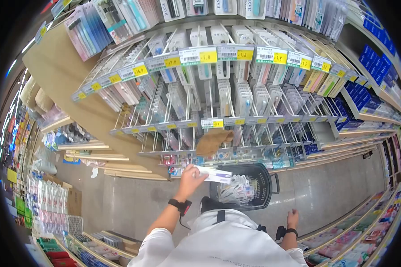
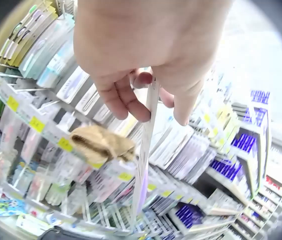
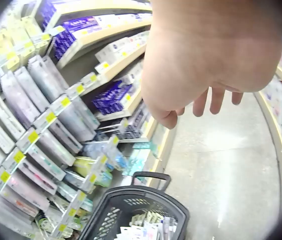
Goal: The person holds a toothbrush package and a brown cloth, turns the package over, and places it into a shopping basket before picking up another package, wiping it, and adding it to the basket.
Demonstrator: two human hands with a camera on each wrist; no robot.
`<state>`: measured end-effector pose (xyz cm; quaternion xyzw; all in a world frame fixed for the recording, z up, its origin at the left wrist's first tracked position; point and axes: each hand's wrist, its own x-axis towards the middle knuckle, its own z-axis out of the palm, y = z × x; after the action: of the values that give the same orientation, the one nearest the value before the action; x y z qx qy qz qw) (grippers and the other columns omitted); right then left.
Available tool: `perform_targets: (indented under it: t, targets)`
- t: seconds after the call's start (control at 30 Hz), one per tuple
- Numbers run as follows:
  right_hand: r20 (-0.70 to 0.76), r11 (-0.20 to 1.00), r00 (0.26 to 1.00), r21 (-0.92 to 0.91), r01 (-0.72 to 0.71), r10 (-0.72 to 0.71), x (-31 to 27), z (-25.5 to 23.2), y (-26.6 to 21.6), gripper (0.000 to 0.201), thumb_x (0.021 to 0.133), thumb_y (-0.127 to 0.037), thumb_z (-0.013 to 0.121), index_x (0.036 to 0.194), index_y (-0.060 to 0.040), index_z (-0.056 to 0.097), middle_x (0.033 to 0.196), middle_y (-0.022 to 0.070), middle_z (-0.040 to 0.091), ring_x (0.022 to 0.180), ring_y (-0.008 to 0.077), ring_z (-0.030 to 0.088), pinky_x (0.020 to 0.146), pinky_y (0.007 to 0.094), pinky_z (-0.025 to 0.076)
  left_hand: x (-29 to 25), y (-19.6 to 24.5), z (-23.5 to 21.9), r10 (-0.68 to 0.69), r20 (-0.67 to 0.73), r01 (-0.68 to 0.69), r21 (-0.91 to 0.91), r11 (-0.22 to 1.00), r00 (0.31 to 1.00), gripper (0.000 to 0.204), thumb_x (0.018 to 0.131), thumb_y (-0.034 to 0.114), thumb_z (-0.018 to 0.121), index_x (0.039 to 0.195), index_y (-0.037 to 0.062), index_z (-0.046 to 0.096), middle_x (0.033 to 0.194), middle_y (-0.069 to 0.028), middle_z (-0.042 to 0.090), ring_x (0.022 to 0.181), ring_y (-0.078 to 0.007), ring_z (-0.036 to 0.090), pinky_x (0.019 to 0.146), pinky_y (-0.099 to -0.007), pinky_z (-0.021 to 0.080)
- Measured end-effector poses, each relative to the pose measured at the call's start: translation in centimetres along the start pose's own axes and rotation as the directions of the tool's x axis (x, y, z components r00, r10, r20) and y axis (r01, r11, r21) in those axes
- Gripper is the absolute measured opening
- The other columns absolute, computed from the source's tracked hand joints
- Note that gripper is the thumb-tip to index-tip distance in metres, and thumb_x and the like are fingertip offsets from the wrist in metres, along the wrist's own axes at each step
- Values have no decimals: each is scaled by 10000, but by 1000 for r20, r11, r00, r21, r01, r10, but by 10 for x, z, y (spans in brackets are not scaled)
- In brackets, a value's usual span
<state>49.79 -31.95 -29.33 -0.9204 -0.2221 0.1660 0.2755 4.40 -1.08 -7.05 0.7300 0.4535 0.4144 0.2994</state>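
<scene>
The left hand [image 1: 192, 181] pinches a flat white package with a purple item [image 1: 214, 174] by its end, held out near the left edge of the dark basket [image 1: 272, 192]. In the left wrist view the package [image 2: 145, 150] is seen edge-on between thumb and fingers of the left hand [image 2: 146, 60]. Several white packages [image 1: 240, 189] lie in the basket. The right hand [image 1: 292, 219] hangs at the person's side, fingers loosely bent and holding nothing; in the right wrist view the right hand [image 3: 211, 65] is above the floor.
Racks of hanging packages with price labels [image 1: 200, 55] rise in front. A brown cloth-like item [image 1: 214, 143] hangs at the lower rack. Blue boxes [image 1: 358, 95] fill shelves at the right. Grey floor [image 1: 129, 202] surrounds the basket, with more shelves [image 1: 343, 240] behind the person.
</scene>
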Motion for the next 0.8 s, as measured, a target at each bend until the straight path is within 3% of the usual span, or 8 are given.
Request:
perform_targets:
  t: [0.07,0.13,0.27,0.33,0.53,0.6,0.73,0.8]
  targets:
    - [107,980,985,161,114,-132,23,6,-22,411,777,-127,631,1153,-1,527,1088,199,606,991,310,601,863,380,466,8,22,-2,-5,30,6,-36,999,1000,447,668,127,798,588,51,365,690,-69,398,632,-208,410,595,-297,364]
    - [221,922,939,344,176,-262,12,-10,-101,397,787,-122,636,1147,0,523,1066,178,611,946,263,616,824,348,481,13,38,0,5,105,13,-171,985,994,502,688,127,796,612,66,304,672,-24,321,623,-148,328,570,-267,305]
    - [458,759,644,566,321,-613,-40,-43,-237,824,672,-164,789,1356,-67,341,1116,160,585,952,234,582,834,355,469,14,66,4,-42,221,111,-308,945,974,509,706,138,791,629,83,290,682,1,315,643,-110,319,586,-254,302]
    - [438,680,533,584,444,-724,-75,-62,-283,949,623,-193,821,1394,-81,280,1162,178,569,1019,295,584,875,384,461,12,76,6,-69,248,148,-318,937,966,508,710,140,788,631,87,289,683,5,317,647,-103,319,587,-252,302]
    - [145,475,462,450,757,-875,-108,-75,-306,704,619,-125,781,1250,-62,475,1054,161,580,946,335,593,826,370,474,9,87,4,-139,326,250,-328,911,935,456,755,156,747,644,96,309,710,21,363,668,-88,344,609,-240,325]
    - [-3,429,475,425,797,-880,-113,-76,-305,473,621,-56,722,1074,-42,587,942,151,581,847,355,584,730,382,480,6,89,4,20,355,120,-368,922,935,327,807,174,696,707,89,396,735,21,405,670,-94,380,629,-226,343]
    - [77,484,494,373,792,-866,-111,-86,-285,428,629,-47,707,1046,-45,609,857,142,603,805,358,590,710,369,481,2,104,4,177,340,4,-470,883,924,198,852,190,642,817,76,484,766,18,450,688,-87,447,638,-222,381]
    - [222,433,372,413,801,-901,-112,-89,-274,319,746,-110,669,1047,-19,612,818,123,644,707,290,616,689,331,482,0,113,2,46,434,233,-567,790,900,164,873,194,615,918,55,540,783,20,511,674,-74,495,611,-225,415]
